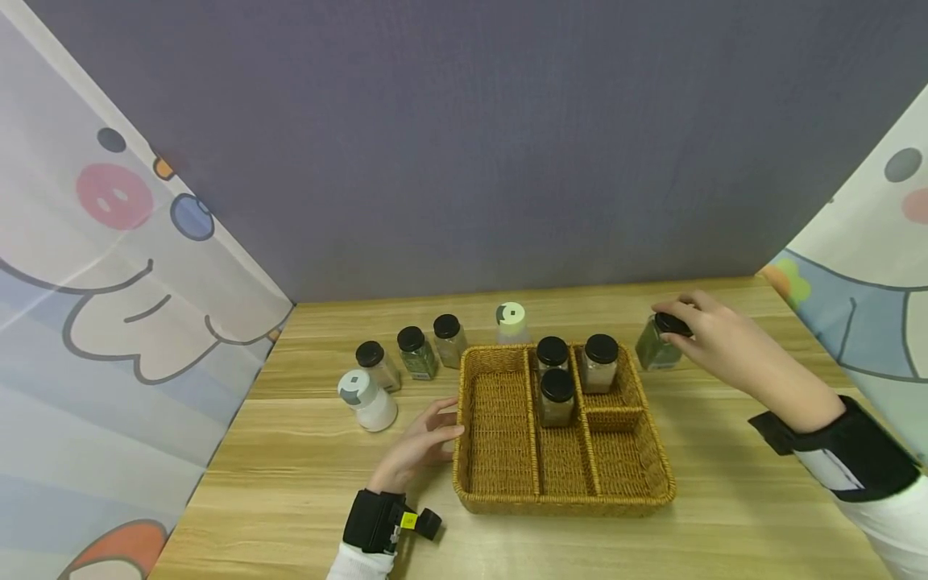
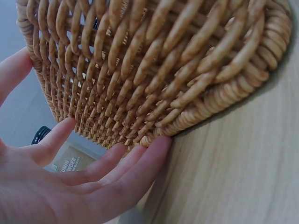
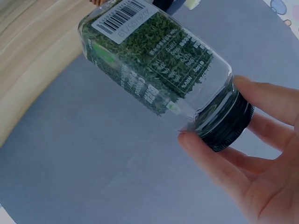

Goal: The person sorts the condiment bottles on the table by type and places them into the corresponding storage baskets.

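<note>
My right hand (image 1: 714, 334) pinches the black lid of a spice jar (image 3: 154, 65) filled with dried green herbs, at the right of the basket. In the right wrist view thumb and fingers grip the lid's edge. My left hand (image 1: 416, 443) touches the left side of a woven basket (image 1: 496, 506), its fingers fairly straight and spread against the weave in the left wrist view. Inside the basket, two black-lidded jars stand in the middle compartment, the front jar (image 1: 557, 399) before the other. A third jar (image 1: 599, 366) stands in the upper right compartment.
Left of the basket are a white-lidded shaker (image 1: 370, 403) and black-lidded jars: one of brownish powder (image 1: 383, 372), one of green herbs (image 1: 420, 361), another pale one (image 1: 453, 348). A pale-lidded container (image 1: 511, 322) stands behind the basket. A grey wall (image 1: 507, 161) rises behind the table.
</note>
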`<act>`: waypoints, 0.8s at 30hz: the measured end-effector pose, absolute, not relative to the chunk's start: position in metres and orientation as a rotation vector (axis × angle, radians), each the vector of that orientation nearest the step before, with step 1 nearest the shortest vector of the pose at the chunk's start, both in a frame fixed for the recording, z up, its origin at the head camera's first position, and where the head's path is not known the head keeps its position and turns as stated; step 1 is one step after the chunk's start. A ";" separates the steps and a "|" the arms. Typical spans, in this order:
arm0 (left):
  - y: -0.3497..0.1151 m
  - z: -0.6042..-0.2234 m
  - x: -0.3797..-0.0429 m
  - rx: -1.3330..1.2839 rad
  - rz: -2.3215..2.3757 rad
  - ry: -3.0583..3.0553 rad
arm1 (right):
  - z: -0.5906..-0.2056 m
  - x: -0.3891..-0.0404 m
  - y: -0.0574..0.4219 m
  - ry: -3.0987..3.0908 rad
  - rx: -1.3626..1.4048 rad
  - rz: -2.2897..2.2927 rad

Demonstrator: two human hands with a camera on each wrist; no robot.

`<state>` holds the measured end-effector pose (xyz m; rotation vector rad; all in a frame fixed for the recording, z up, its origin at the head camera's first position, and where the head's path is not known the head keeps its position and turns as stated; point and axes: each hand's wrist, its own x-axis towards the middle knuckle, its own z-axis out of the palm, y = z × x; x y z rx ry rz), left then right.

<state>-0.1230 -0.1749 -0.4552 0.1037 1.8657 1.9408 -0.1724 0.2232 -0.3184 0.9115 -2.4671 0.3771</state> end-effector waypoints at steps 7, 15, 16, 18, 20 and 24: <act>-0.175 -0.455 -0.123 0.113 1.936 1.869 | -0.315 -0.166 0.223 -2.389 0.976 0.375; -0.175 -0.455 -0.123 0.115 1.939 1.868 | -0.315 -0.158 0.218 -2.276 1.041 0.370; -0.175 -0.455 -0.123 0.113 1.938 1.868 | -0.315 -0.157 0.217 -2.271 1.047 0.369; -0.176 -0.455 -0.123 0.108 1.937 1.867 | -0.314 -0.155 0.216 -2.268 1.054 0.371; -0.176 -0.455 -0.123 0.106 1.929 1.874 | -0.314 -0.153 0.214 -2.267 1.058 0.371; -0.176 -0.455 -0.123 0.106 1.929 1.873 | -0.313 -0.148 0.212 -2.271 1.057 0.371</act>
